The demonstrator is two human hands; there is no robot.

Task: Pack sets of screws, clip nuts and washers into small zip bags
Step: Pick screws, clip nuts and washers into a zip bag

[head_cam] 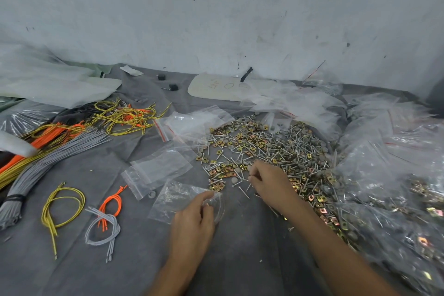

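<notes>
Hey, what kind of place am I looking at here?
Likely a small workshop or home packing bench: a loose hardware pile on grey cloth, filled zip bags heaped at right, cut wire bundles at left.

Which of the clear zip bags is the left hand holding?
The zip bag nearest the person, its right edge gripped by the left hand. The other loose bags lie farther back on the grey cloth, untouched.

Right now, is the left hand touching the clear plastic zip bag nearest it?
Touching. The head view shows the left hand with its fingers curled over the open edge of the clear plastic zip bag, pinching it.
</notes>
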